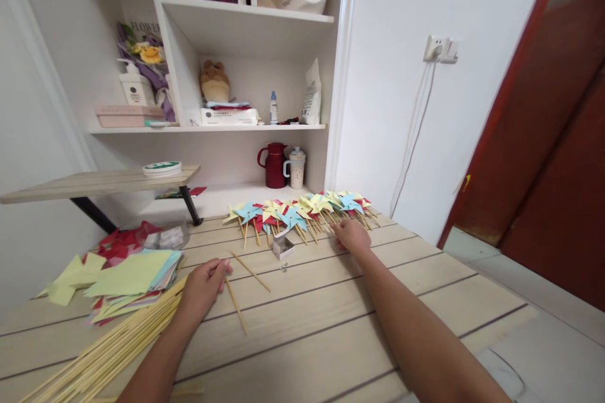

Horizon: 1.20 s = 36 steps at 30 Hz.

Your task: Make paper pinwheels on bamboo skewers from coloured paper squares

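My left hand (204, 288) is closed, its fingertips at the upper end of a short wooden stick (236, 307) that slants down to the table. A second short stick (250, 271) lies just beyond it. Under and beside my left forearm is a bundle of long thin sticks (118, 352). Stretched out to the far side, my right hand (352, 237) has its fingers pinched on the stick end of a pinwheel at the row of paper pinwheels (293, 217); the fingertips are partly hidden. The pinwheels are yellow, blue and red.
A small open box (282, 247) stands before the pinwheels, with tiny metal pieces (284, 267) beside it. Stacked coloured paper (127, 277) lies at left, near a clear plastic box (167, 236). A raised board (104, 181) overhangs the back left. Behind stand a red jug (275, 167) and a cup (297, 169).
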Each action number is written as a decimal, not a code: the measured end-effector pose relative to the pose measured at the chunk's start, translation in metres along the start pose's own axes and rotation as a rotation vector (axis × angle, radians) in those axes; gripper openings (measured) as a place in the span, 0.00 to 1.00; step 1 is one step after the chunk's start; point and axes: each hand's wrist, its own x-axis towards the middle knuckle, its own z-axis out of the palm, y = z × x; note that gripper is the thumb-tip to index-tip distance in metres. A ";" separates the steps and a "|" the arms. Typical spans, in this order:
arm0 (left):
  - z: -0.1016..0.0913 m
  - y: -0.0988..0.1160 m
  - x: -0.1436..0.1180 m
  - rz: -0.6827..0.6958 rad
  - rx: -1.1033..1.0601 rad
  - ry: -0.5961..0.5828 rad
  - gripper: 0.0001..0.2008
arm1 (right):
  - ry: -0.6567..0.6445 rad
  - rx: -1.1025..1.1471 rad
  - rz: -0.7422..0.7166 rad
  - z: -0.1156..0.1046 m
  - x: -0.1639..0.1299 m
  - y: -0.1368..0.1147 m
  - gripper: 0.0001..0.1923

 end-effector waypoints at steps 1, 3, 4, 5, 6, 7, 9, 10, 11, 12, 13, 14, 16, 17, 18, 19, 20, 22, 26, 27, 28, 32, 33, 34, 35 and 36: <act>0.000 0.000 0.000 0.003 0.002 -0.001 0.26 | 0.019 -0.014 0.000 -0.001 0.000 0.000 0.21; 0.000 -0.001 0.001 0.010 0.002 -0.003 0.25 | 0.071 -0.046 0.000 -0.005 -0.001 -0.001 0.19; 0.000 -0.001 0.001 0.015 0.000 -0.001 0.25 | 0.098 -0.062 -0.002 -0.006 -0.002 -0.002 0.19; 0.001 -0.001 0.000 0.020 -0.001 0.000 0.25 | 0.124 -0.075 -0.008 -0.008 -0.003 -0.003 0.19; 0.002 -0.001 0.000 0.027 0.001 0.004 0.24 | 0.144 -0.086 -0.017 -0.009 -0.004 -0.004 0.20; 0.003 -0.002 -0.001 0.027 0.006 0.013 0.24 | 0.164 -0.095 -0.027 -0.011 -0.006 -0.004 0.21; 0.005 -0.002 -0.004 0.023 0.020 0.029 0.22 | 0.207 -0.108 -0.044 -0.014 -0.010 -0.006 0.22; 0.005 -0.002 -0.005 0.022 0.029 0.042 0.22 | 0.229 -0.108 -0.059 -0.015 -0.012 -0.006 0.22; 0.005 -0.002 -0.006 0.021 0.037 0.055 0.21 | 0.250 -0.106 -0.074 -0.017 -0.014 -0.007 0.23; 0.005 -0.002 -0.007 0.023 0.047 0.068 0.21 | 0.275 -0.102 -0.090 -0.017 -0.015 -0.008 0.23; 0.005 -0.001 -0.008 0.028 0.053 0.080 0.20 | 0.298 -0.096 -0.111 -0.018 -0.016 -0.009 0.23; 0.004 0.000 -0.009 0.036 0.058 0.091 0.18 | 0.320 -0.089 -0.137 -0.018 -0.017 -0.010 0.23; 0.002 0.004 -0.012 0.056 0.059 0.115 0.15 | 0.468 -0.043 -0.251 -0.016 -0.018 -0.012 0.22; 0.002 0.006 -0.014 0.069 0.051 0.126 0.14 | 0.542 -0.004 -0.322 -0.015 -0.019 -0.014 0.22; 0.001 0.008 -0.017 0.082 0.038 0.136 0.12 | 0.608 0.046 -0.397 -0.014 -0.020 -0.016 0.22; 0.001 0.011 -0.019 0.095 0.017 0.145 0.11 | 0.654 0.104 -0.472 -0.012 -0.022 -0.018 0.22; 0.001 0.013 -0.021 0.107 -0.009 0.152 0.10 | 0.673 0.164 -0.539 -0.011 -0.024 -0.020 0.22; 0.001 0.017 -0.023 0.125 -0.081 0.170 0.09 | 0.670 0.277 -0.663 -0.008 -0.029 -0.025 0.22; -0.016 0.034 -0.010 0.138 -0.295 0.274 0.17 | 0.591 0.418 -0.846 -0.005 -0.042 -0.036 0.20; -0.026 0.041 -0.004 0.148 -0.356 0.317 0.18 | 0.570 0.434 -0.877 -0.004 -0.045 -0.037 0.19; -0.038 0.049 0.000 0.161 -0.410 0.352 0.20 | 0.554 0.445 -0.898 -0.004 -0.047 -0.039 0.19; -0.095 0.079 -0.008 0.188 -0.523 0.323 0.17 | 0.531 0.470 -0.909 -0.008 -0.055 -0.042 0.17; -0.108 0.085 -0.019 0.175 -0.515 0.275 0.16 | 0.529 0.482 -0.899 -0.010 -0.057 -0.042 0.17; -0.120 0.090 -0.034 0.152 -0.492 0.208 0.14 | 0.531 0.492 -0.887 -0.012 -0.058 -0.043 0.17; -0.129 0.094 -0.051 0.104 -0.437 0.093 0.14 | 0.534 0.496 -0.875 -0.013 -0.060 -0.044 0.17; -0.136 0.097 -0.070 0.035 -0.278 -0.144 0.15 | 0.541 0.502 -0.861 -0.015 -0.061 -0.045 0.17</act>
